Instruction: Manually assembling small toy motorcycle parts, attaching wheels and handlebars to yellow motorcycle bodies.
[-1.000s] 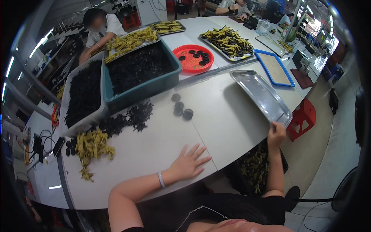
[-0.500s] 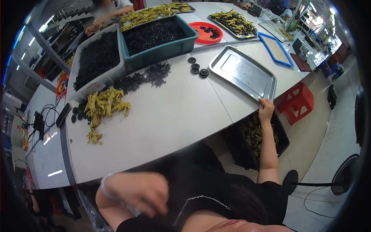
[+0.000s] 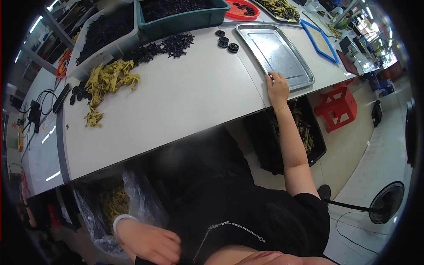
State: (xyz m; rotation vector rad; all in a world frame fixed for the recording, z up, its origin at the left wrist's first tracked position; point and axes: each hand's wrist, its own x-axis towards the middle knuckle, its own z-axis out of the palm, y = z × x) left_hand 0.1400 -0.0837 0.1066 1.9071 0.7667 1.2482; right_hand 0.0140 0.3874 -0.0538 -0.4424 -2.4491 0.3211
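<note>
Tray [image 3: 278, 53] lies flat on the table [image 3: 176, 84], right side, bare inside, near corner close to the edge. Right hand [image 3: 278, 88] at its near left rim, fingers bent over it; can't tell if pinching or just resting. Left hand [image 3: 150, 242] off the table by the chest, half curled, nothing seen in it, palm hidden

Risks: a pull toward the body could hang the tray off the edge and tip it over the crate [image 3: 317, 137]; one-handed push at a corner may swing it. Leftward swing would scatter the wheels [image 3: 232, 47], rightward bumps the blue tray [image 3: 321, 43]

Around: yellow pieces [image 3: 110, 78] and black bits [image 3: 176, 45] loose at left, bins behind, red stool [image 3: 335, 107] past the table edge
</note>
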